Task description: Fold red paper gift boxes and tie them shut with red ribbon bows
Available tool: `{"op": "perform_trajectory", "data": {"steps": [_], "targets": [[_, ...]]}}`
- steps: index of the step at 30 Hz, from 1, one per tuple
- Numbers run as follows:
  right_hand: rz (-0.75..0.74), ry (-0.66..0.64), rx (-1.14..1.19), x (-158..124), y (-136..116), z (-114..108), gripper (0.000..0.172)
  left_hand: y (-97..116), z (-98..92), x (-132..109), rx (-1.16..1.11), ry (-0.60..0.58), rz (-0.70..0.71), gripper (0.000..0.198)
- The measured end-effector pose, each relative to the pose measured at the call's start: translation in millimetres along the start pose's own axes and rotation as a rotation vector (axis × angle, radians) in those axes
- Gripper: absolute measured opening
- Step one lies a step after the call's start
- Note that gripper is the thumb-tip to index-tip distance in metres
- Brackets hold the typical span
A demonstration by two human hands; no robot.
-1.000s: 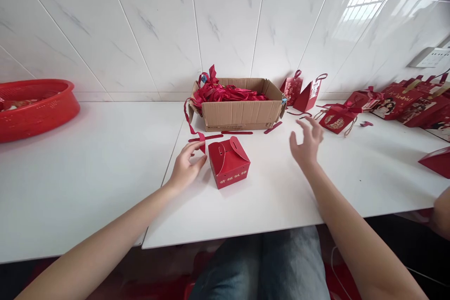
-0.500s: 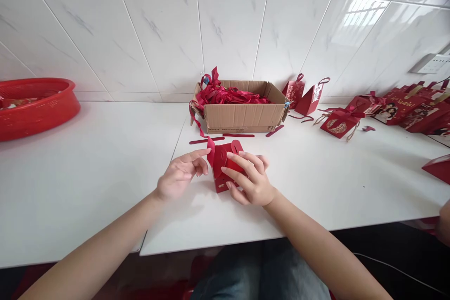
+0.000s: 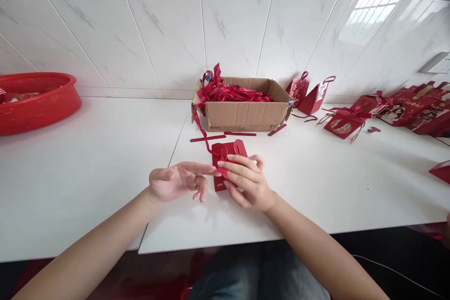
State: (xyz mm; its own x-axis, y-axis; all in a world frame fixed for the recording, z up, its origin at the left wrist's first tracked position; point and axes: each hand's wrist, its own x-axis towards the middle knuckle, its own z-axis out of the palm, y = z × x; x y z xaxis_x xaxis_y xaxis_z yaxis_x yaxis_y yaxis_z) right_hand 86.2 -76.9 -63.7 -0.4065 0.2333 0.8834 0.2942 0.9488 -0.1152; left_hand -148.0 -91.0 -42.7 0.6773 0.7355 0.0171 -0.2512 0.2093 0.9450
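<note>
Small red box [image 3: 229, 148], rounded slotted flaps [image 3: 242, 146], pale lettering

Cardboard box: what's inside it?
The cardboard box holds a heap of red ribbon, one strand trailing out toward the small red box. The heap and front wall cover the bottom, so anything beneath is hidden.
</note>
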Motion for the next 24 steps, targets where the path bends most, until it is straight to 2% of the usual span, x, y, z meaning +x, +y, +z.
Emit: {"op": "perform_trajectory", "data": {"steps": [2, 4, 7, 9, 11, 14, 16, 18, 21, 24], "targets": [[0.175, 0.030, 0.173, 1, 7, -6, 0.029, -3, -2.0, 2, -0.024, 0.148, 0.087, 0.051], [0.430, 0.123, 0.445, 1, 22, -16, 0.025, -6, -4.1, 4, -0.064, 0.295, 0.146, 0.043], [0.758, 0.432, 0.773, -1, 55, -40, 0.030, -8, -5.2, 10, -0.069, 0.462, 0.163, 0.036], [0.906, 0.664, 0.786, -5, 79, -59, 0.037, -9, -4.2, 14, -0.054, 0.532, 0.163, 0.032], [0.962, 0.914, 0.737, -11, 99, -77, 0.038, -12, -2.9, 17, 0.010, 0.583, 0.177, 0.030], [0.970, 1.197, 0.789, -26, 122, -103, 0.030, -22, -2.9, 17, 0.320, 0.656, 0.283, 0.029], [1.048, 1.419, 0.800, -37, 130, -118, 0.022, -31, -4.0, 18, 0.569, 0.636, 0.375, 0.035], [1.164, 1.627, 0.729, -46, 132, -131, 0.022, -41, -4.7, 20, 0.723, 0.556, 0.435, 0.049], [1.189, 1.759, 0.559, -49, 128, -147, 0.015, -50, -3.3, 27, 0.808, 0.480, 0.497, 0.079], [0.979, 1.762, 0.346, -34, 125, -153, 0.009, -54, -0.7, 34, 0.788, 0.457, 0.480, 0.100]]}}
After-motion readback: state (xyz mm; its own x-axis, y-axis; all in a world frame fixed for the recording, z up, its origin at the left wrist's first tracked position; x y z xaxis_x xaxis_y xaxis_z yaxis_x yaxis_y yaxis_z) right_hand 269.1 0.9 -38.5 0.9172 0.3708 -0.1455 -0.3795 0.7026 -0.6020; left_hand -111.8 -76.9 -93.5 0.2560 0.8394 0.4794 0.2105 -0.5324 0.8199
